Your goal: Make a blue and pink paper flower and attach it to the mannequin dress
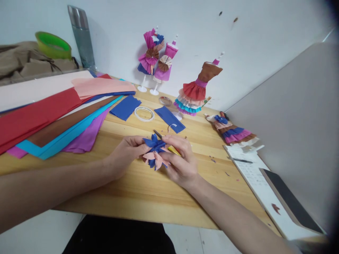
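Our left hand (127,152) pinches the paper flower cluster (156,156); our right hand (184,163) grips a yellow-handled tool (174,151). We seem mid-shaping; the next move wants lightness.

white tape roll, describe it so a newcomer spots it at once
On the wooden table, look beyond the left hand to two blue paper pieces. Between them lies the white tape roll, wider and paler than the ring behind it.

One head-worn camera looks forward and down from close above the near edge of the light-brown, wood-grained table (148,197), facing the flat, white-painted wall (190,21) beyond its far side.
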`<move>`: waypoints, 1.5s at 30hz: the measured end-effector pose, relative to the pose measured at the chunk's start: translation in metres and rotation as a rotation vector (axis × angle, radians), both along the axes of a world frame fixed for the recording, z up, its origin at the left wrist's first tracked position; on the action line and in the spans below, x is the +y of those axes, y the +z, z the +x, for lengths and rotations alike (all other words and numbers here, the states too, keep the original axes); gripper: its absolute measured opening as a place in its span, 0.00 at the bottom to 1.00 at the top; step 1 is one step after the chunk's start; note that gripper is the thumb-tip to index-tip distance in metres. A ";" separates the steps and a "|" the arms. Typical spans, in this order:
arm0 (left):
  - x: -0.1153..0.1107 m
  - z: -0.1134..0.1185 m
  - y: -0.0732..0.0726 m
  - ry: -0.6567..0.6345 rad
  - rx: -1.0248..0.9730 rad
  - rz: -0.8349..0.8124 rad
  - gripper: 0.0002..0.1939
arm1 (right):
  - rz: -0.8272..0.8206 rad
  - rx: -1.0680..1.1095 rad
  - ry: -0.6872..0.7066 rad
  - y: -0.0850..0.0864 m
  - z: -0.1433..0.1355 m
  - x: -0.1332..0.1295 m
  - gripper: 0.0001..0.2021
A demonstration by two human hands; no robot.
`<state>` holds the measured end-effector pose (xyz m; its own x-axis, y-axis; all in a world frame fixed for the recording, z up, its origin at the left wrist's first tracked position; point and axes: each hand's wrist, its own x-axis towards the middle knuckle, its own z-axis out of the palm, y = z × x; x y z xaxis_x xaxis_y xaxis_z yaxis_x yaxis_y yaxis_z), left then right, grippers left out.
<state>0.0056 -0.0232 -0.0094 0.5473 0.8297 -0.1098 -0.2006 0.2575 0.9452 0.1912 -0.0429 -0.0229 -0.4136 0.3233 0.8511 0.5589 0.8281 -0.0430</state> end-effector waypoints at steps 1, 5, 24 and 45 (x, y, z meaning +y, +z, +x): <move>0.000 0.000 -0.001 -0.002 -0.007 -0.007 0.15 | 0.010 -0.007 -0.008 0.000 0.000 0.000 0.06; 0.001 0.000 -0.004 -0.007 -0.025 -0.012 0.15 | 0.040 -0.020 -0.004 0.001 0.002 0.000 0.07; 0.002 0.002 -0.005 -0.015 -0.058 -0.022 0.16 | -0.026 0.030 0.084 -0.001 0.002 0.000 0.09; 0.009 0.003 -0.010 -0.105 0.097 0.100 0.11 | -1.669 1.236 0.335 0.005 -0.018 -0.004 0.08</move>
